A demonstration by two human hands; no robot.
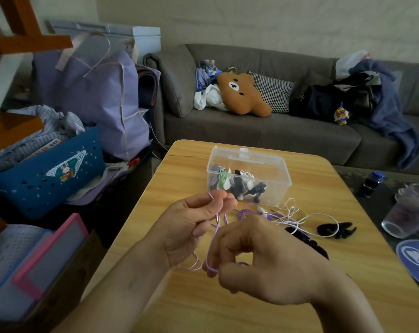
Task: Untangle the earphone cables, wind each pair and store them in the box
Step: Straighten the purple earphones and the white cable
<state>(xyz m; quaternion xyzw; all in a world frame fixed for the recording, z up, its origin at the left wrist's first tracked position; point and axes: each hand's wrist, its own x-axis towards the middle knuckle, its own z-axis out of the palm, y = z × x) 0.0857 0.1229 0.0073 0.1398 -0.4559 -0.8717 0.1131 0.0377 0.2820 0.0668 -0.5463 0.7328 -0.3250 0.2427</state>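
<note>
Left hand pinches purple cable at fingertips; right hand, fingers curled, pinches its lower loop. Clear box w/ wound earphones behind; white cable probably tangled beside it.

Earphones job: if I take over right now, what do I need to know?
Left hand pinches the purple cable up high; right hand holds a loop of it lower down.
The clear box is open on the table, with some wound pairs inside.
The white cable lies tangled beside the box.
Left: finish winding purple, untangle and wind white, store both.
</note>
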